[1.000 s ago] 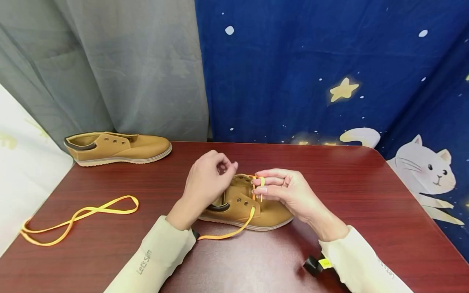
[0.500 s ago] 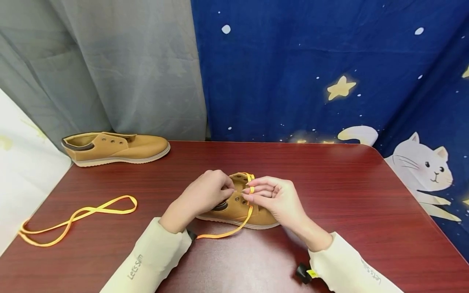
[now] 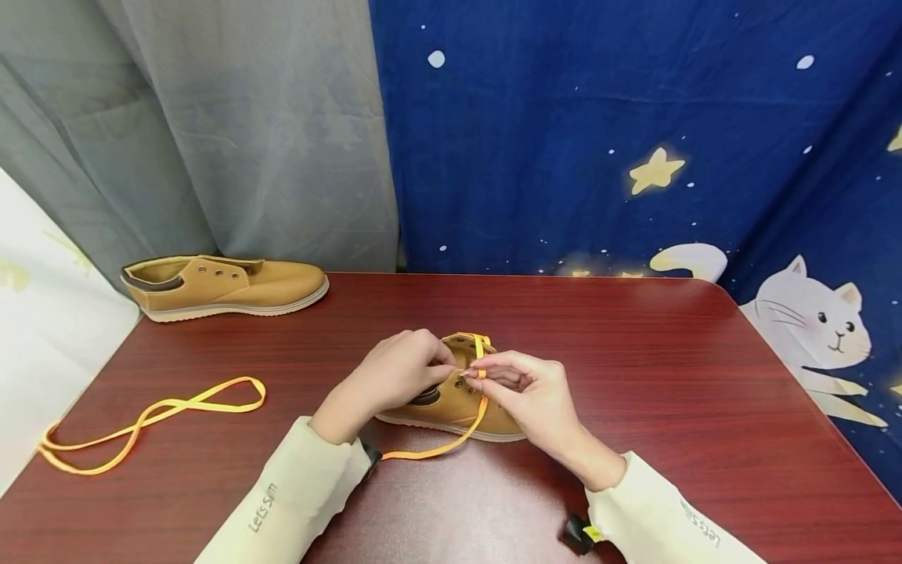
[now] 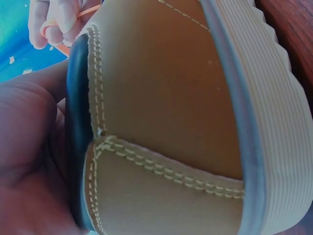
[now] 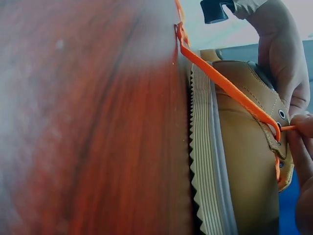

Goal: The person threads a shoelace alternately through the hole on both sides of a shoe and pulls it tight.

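A tan lace-up shoe (image 3: 458, 407) stands on the table, toe to the right, with an orange shoelace (image 3: 440, 450) through its front eyelets. My left hand (image 3: 391, 372) reaches over the collar and grips the shoe, its fingertips at the near eyelet flap. In the left wrist view that hand (image 4: 29, 147) lies along the dark padded collar (image 4: 78, 132). My right hand (image 3: 528, 392) pinches the lace beside the flap. In the right wrist view a thin stretch of the lace (image 5: 288, 128) runs from an eyelet to these fingers. The fingertips of both hands nearly meet.
A second tan shoe (image 3: 232, 290), unlaced, stands at the back left of the table (image 3: 634, 337). Another orange-yellow lace (image 3: 148, 419) lies looped at the left. Grey and blue curtains (image 3: 564, 141) hang behind the table's back edge.
My left hand has come down to the eyelet flap. My right hand has moved left and lower with the lace, from the shoe's front to beside the left fingertips.
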A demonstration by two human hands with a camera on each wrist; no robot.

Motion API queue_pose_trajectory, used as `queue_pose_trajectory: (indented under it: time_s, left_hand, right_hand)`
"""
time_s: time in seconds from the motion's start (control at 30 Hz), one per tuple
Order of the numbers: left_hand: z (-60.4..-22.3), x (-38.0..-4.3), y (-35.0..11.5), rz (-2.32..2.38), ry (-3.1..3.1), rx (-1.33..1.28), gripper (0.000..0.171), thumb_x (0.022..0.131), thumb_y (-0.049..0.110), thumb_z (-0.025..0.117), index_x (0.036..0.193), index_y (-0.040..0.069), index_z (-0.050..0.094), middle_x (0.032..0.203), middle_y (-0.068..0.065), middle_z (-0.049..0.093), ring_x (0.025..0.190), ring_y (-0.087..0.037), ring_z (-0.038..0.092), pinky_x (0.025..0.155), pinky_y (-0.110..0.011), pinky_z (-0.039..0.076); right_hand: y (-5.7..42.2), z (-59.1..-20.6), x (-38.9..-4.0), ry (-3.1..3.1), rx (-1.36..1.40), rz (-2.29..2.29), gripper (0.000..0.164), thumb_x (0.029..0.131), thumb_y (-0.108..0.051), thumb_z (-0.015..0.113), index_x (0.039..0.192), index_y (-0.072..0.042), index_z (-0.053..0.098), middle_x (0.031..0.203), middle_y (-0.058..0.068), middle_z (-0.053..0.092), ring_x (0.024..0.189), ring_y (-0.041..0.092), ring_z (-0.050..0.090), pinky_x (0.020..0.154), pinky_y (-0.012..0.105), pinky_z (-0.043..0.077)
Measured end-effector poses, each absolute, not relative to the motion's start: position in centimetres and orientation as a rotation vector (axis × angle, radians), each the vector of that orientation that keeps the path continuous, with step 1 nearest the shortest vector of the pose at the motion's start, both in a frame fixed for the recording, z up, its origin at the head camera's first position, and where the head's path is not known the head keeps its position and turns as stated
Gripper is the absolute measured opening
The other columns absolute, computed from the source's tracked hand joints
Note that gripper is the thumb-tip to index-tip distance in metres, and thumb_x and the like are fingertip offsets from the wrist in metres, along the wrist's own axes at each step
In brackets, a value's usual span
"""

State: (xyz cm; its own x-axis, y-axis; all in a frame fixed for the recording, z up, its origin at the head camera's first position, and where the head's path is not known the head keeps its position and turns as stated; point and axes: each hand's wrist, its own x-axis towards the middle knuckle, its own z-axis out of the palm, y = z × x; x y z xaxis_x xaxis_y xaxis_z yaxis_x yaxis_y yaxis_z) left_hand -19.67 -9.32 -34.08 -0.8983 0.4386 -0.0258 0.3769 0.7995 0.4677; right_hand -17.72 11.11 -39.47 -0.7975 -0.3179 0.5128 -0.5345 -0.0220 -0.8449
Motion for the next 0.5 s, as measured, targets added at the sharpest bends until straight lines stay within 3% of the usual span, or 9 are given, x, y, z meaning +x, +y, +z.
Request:
queue_pose_trajectory:
  time_s: [0.17,0.5]
  left_hand:
    - [-34.2,-19.7,-9.4,0.702,2.817,0.714,0.04,0.095,0.017,0.064,0.057,0.024,0.053,0.056,0.011,0.03,0.055,-0.007,0.032,0.052,-0.025,0.024]
    - [-34.0,-19.7,-9.5,0.616,2.764,0.78,0.049,0.099,0.024,0.062,0.055,0.025,0.039,0.054,0.011,0.029,0.053,-0.007,0.031,0.051,-0.026,0.024]
  right_hand:
    - [11.2,-39.8,-17.8,-2.063,0.98,1.839,0.017,0.083,0.014,0.073,0.098,0.007,0.073,0.093,0.026,0.075,0.089,0.005,0.076,0.073,0.027,0.061]
    - [12.2,-40.5,-19.0,-1.999,1.286,1.508,0.017,0.082,0.007,0.077,0.094,-0.006,0.079,0.088,0.011,0.079,0.088,0.006,0.076,0.072,0.02,0.059]
